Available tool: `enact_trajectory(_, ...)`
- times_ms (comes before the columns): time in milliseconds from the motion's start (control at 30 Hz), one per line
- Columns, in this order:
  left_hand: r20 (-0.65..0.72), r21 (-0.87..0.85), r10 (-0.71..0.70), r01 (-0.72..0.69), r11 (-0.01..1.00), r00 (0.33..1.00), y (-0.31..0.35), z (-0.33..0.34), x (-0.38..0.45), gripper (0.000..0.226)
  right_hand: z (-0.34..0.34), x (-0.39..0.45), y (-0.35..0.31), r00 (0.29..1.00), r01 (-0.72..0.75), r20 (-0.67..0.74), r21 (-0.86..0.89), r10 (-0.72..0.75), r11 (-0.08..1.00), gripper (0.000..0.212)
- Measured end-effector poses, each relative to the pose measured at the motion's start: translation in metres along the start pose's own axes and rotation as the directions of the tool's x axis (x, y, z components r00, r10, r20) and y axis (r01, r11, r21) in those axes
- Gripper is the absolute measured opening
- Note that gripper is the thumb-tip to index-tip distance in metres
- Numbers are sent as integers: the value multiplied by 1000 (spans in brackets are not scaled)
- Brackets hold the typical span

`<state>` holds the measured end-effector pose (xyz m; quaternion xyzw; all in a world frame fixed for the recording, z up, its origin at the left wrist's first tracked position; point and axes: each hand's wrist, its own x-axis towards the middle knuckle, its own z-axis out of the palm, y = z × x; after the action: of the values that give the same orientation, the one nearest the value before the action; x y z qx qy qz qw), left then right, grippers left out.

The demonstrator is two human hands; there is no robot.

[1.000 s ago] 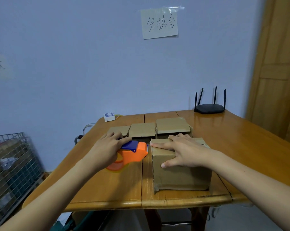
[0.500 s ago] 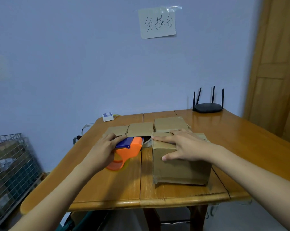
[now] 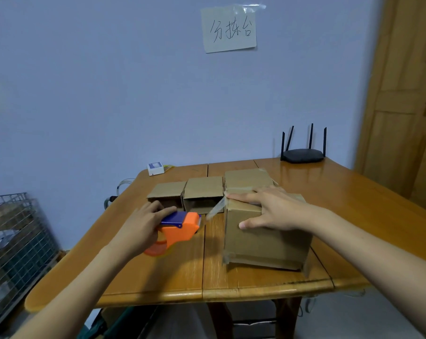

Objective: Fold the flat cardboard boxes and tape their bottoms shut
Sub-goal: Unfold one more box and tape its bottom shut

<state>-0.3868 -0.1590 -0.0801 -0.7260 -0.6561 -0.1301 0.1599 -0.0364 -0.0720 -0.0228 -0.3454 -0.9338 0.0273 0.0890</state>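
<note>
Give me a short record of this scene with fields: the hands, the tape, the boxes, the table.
left hand: grips the orange tape dispenser, just left of the near box
right hand: lies flat on top of the near box
tape: a clear strip hangs loose from the box's top left edge towards the dispenser
other boxes: three in a row behind
table: wooden, router at the far corner

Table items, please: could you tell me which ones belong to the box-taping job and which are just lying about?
In the job:
- near cardboard box, pressed by the right hand
- orange tape dispenser, gripped by the left hand
- tape strip hanging off the box
- three boxes behind

Lying about:
- black router
- small white device
- wall note
- wire basket
</note>
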Motion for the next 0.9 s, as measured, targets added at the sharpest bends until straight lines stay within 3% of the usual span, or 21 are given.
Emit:
enact_trajectory(133, 9, 69, 102, -103, 992, 995, 26, -1, 7, 66, -2, 8, -10, 999, 30, -28, 41, -29, 999, 73)
enact_trajectory(367, 24, 172, 149, -151, 974, 989, 47, -10, 22, 58, -3, 8, -12, 1000, 16, -27, 6, -16, 1000, 73)
enact_trajectory(733, 202, 214, 98, -142, 967, 974, 60, -18, 40, 61, -14, -2, -24, 999, 34, -13, -265, -39, 964, 73)
enact_trajectory(900, 313, 279, 57, -149, 949, 948, 50, -7, 39, 51, -30, -7, -27, 996, 25, -75, -240, -45, 970, 71)
